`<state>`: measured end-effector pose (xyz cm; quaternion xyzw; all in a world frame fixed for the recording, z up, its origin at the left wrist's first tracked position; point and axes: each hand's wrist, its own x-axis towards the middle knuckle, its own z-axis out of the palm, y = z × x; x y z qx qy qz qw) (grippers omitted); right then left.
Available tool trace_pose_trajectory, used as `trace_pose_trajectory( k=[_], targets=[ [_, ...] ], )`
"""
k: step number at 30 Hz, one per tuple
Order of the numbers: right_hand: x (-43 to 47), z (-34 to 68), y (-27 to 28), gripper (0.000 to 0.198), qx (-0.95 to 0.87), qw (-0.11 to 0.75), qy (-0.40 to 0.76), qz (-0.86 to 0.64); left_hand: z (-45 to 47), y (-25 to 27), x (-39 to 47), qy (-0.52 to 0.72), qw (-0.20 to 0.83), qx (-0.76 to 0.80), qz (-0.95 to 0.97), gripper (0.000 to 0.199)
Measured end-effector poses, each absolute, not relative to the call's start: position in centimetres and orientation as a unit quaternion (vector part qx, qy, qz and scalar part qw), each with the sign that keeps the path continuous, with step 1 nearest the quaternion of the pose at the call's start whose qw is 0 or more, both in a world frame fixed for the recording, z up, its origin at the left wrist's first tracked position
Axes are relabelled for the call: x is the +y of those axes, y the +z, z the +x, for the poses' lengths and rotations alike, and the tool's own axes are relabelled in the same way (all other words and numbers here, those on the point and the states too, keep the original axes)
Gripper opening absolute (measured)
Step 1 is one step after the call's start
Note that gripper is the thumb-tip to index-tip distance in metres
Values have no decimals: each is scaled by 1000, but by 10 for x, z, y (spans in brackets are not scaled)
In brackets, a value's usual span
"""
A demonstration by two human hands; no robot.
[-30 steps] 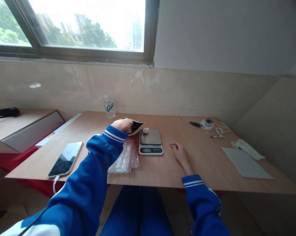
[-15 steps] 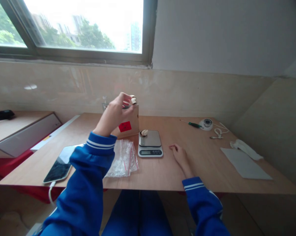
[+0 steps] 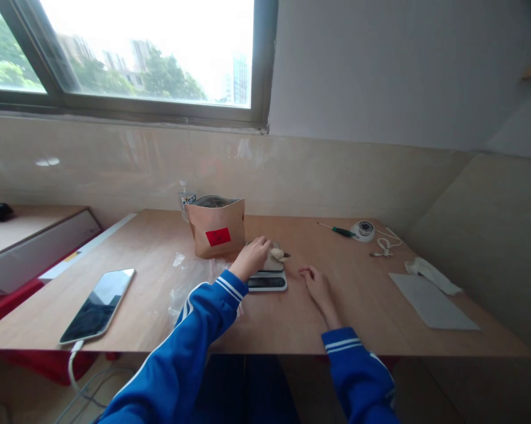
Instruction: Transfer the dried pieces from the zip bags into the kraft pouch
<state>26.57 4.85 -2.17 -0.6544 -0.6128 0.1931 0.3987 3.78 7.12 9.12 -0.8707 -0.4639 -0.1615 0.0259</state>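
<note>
My left hand [image 3: 257,254] is over the top plate of a small kitchen scale [image 3: 265,284], fingers bent and drawn together. At its fingertips, low on the plate, is a pale dried-looking piece [image 3: 276,254] with a dark tip. The hand hides the plate's left part. To the right of the scale my right hand [image 3: 318,285] rests on the table, fingers loosely bent and holding nothing. Behind the scale stands a brown paper pouch [image 3: 230,221] with a red label, its top gaping. Clear zip bags [image 3: 188,288] lie partly under my left forearm.
On the left lies a phone [image 3: 98,305] with a charging cable. A clear bottle [image 3: 183,191] stands behind the pouch. At the right are a green-handled screwdriver [image 3: 342,232], a white dome camera [image 3: 363,231] with its cable, a grey sheet [image 3: 433,303] and a white cloth [image 3: 433,277].
My left hand has come down from above the pouch to the scale, bringing a pale piece with it. My right hand stays in place. The whole view has shifted slightly.
</note>
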Motion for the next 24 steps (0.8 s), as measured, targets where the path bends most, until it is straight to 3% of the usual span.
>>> trace_pose_trajectory(
  k=[3,6,8,14,20,24],
  targets=[
    [48,262,-21,38,-611,430,174,-642,22,107,65,-286,31,-454,-844,22],
    [49,259,-23,43,-629,467,161,-601,1,129,64,-454,98,-491,-737,20],
    [51,258,-25,43,-640,465,165,-589,-16,143,68,-500,140,-540,-663,22],
    [52,259,-29,40,-674,425,140,-588,-47,170,78,-392,149,-629,-654,22],
    [37,245,-4,50,-756,204,41,-621,-50,179,77,-224,97,-589,-770,31],
    [40,237,7,59,-733,190,39,-652,-54,178,89,-164,36,-581,-796,36]
  ],
)
